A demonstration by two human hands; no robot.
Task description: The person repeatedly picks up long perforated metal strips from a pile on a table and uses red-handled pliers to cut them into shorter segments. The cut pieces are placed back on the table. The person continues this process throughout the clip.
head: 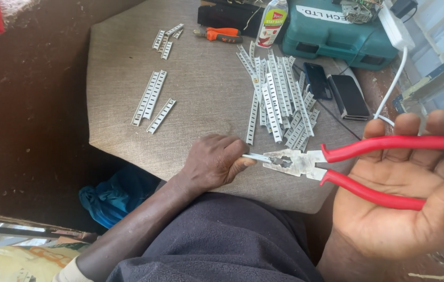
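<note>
Over cushion (128,94): left hand (214,162) pinches small metal strip (256,156); right hand (415,183) grips red-handled pliers (337,167), nose on strip. Strip pile (279,99) beyond.

right hand (420,183) grips pliers (337,164) on metal strip (257,156).

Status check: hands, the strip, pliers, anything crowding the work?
Left hand pinching a small metal strip. Right hand holding red-handled pliers, jaws on the strip's end. Pile of strips just behind on the cushion; nothing blocking.
</note>
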